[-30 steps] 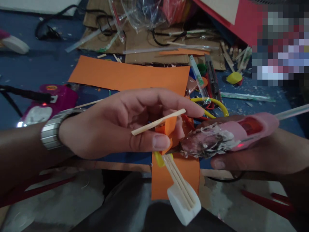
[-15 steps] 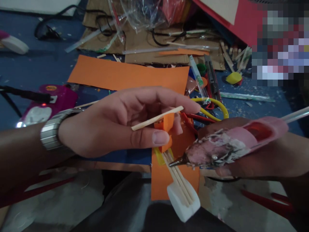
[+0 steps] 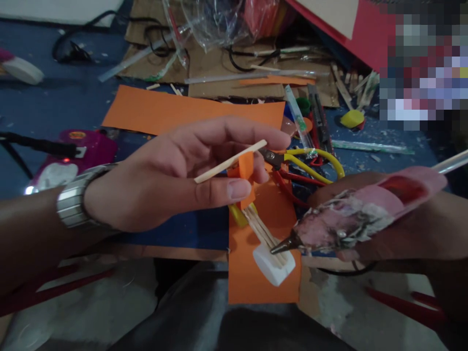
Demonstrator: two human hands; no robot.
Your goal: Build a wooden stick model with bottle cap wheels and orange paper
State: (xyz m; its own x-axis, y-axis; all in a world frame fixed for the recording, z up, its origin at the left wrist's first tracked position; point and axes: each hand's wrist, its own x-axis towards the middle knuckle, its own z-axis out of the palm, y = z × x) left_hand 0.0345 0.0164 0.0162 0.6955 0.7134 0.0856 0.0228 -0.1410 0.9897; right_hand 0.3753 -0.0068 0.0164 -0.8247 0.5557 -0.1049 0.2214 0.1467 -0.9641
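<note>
My left hand [image 3: 175,175] pinches a small stick assembly between thumb and fingers. Thin wooden sticks [image 3: 258,226] run side by side from an orange paper wrap [image 3: 246,165] down to a white block [image 3: 268,265]. Across the top lies a single wooden stick [image 3: 223,166]. Something yellow [image 3: 239,215] shows below the thumb. Gripped in my right hand [image 3: 398,248] is a pink hot glue gun [image 3: 343,219], its front crusted with residue and a clear glue stick [image 3: 455,161] in its back. Its metal nozzle is over the sticks near the block; contact is unclear.
Orange card [image 3: 252,287] lies beneath the assembly, and an orange sheet [image 3: 197,109] behind. Scissors [image 3: 272,157] and a black cutter [image 3: 319,112] lie beyond my hands. At left is a purple corded device [image 3: 66,151]. Cardboard [image 3: 234,85] covers the back.
My left hand has risen slightly, lifting the assembly and white block up. The glue gun has shifted a little right, and its nozzle is now nearer the block end of the sticks.
</note>
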